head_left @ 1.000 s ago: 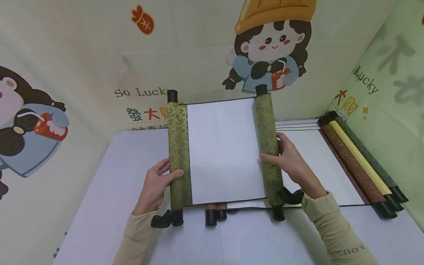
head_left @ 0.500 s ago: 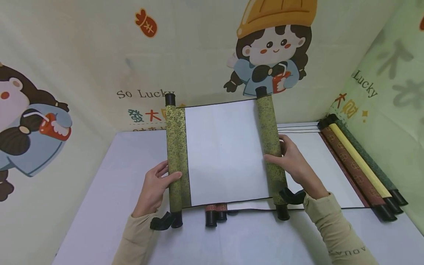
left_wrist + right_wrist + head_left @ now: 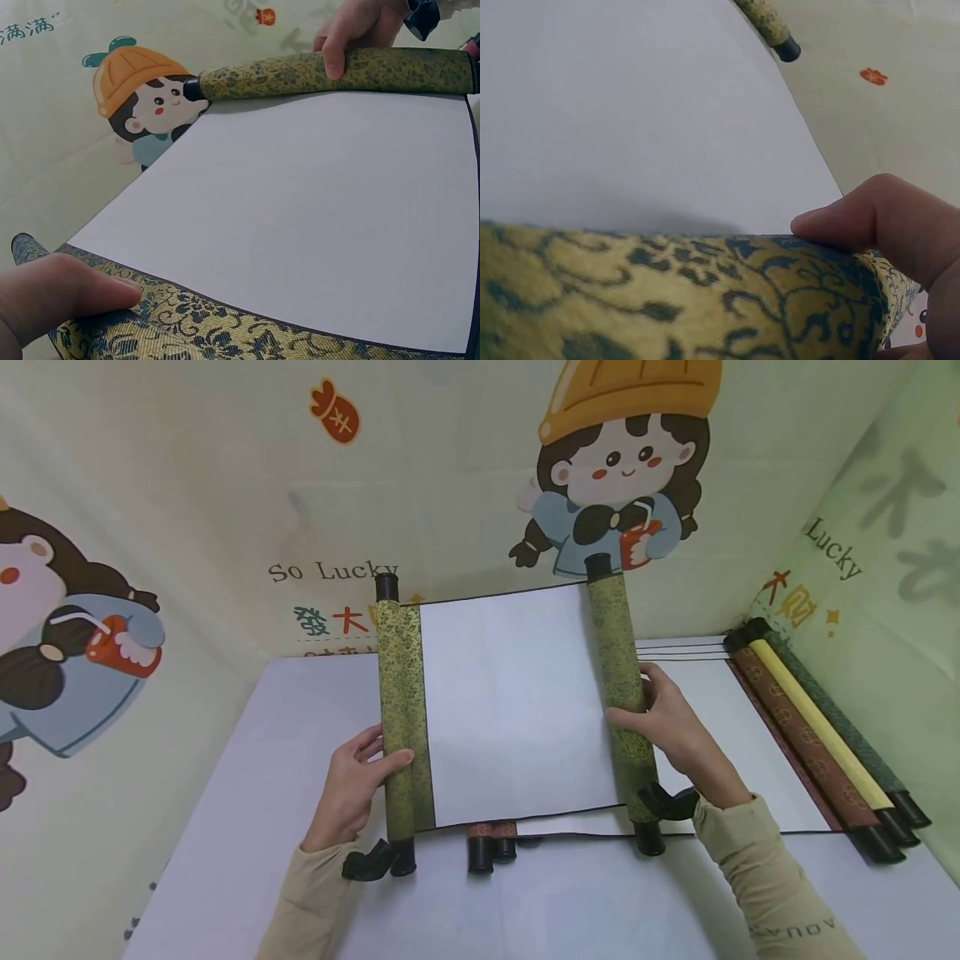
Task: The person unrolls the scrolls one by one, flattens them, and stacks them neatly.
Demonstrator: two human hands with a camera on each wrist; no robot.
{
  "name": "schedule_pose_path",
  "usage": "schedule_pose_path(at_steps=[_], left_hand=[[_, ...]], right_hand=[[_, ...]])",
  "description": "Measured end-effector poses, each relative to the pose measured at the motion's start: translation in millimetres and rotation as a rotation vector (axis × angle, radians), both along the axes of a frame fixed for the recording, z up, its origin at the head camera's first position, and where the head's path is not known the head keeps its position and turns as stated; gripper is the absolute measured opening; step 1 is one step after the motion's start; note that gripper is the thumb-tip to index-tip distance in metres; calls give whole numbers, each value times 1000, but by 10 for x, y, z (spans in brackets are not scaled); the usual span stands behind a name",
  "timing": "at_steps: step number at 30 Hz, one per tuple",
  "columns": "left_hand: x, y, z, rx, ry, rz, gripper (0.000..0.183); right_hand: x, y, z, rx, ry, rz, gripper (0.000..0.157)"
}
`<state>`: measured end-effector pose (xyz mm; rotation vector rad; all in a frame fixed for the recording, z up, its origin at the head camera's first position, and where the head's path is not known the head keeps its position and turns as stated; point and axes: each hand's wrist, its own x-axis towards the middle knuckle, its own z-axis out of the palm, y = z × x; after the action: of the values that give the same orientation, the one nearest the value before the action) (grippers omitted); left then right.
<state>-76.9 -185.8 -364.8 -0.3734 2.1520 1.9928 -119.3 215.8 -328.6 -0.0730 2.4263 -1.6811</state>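
Both hands hold up a partly unrolled hanging scroll with blank white paper [image 3: 517, 702] and green-gold patterned fabric. At its left roller [image 3: 394, 693], my left hand [image 3: 351, 789] grips with the thumb in front and the fingers behind. Around the thicker right roll [image 3: 617, 643] curls my right hand [image 3: 686, 735], its thumb along the inner side. Black knobs cap the roller ends. In the left wrist view, a thumb [image 3: 75, 292] presses the patterned border. The right wrist view has the other thumb [image 3: 840, 221] on the roll, where it meets the paper; the fingers behind are mostly hidden.
Behind the held scroll, another unrolled scroll [image 3: 720, 727] lies on the white table [image 3: 307, 710], partly covered. Its reddish-brown roll [image 3: 806, 739] is at the right, beside a yellow roll [image 3: 821, 727] and a green roll [image 3: 832, 702]. A printed cloth [image 3: 450, 468] hangs behind.
My right hand has moved a little to the right with its roll, and the stretch of white paper between the rollers is wider. My left hand stays nearly in place.
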Motion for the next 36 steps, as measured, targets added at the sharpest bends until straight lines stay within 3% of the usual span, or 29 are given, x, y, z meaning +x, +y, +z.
schedule_pose_path(at_steps=[10, 23, 36], left_hand=[[-7, -26, 16, -51, -17, 7, 79], [-6, -51, 4, -23, -35, 28, 81], [-18, -72, -25, -12, -30, 34, 80]], right_hand=[[-11, 13, 15, 29, 1, -25, 77], [-12, 61, 52, 35, -22, -15, 77], [-20, 62, 49, 113, 5, -70, 76]])
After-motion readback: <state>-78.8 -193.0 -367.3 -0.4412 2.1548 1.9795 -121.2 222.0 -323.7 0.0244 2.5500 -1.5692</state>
